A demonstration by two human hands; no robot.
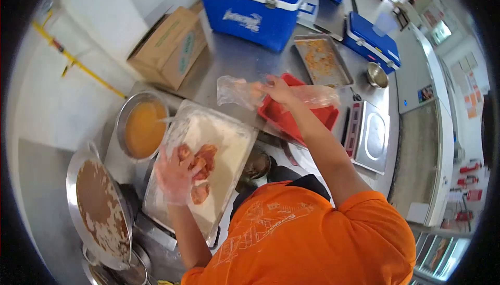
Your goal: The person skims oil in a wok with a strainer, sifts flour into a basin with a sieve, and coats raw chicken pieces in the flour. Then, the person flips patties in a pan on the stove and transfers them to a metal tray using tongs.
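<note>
My left hand [174,176], in a clear plastic glove, has its fingers spread over a shallow tray of white flour [229,134]. Its fingertips reach the edge of several reddish raw meat pieces [204,161] lying in the flour. My right hand [278,90] is stretched forward over the left side of a red plastic tub [299,128]. Its fingers are closed on a clear plastic bag [234,93] with pale pinkish contents. More clear plastic [315,96] lies across the tub, so its inside is partly hidden.
Left of the flour tray stand a bowl of orange-yellow liquid [146,128] and a wide pan of brownish liquid [99,201]. A cardboard box [174,50], a blue cooler [250,11], a crumb-covered metal tray [323,60], a small metal bowl [377,75] and a scale [371,136] surround the work area.
</note>
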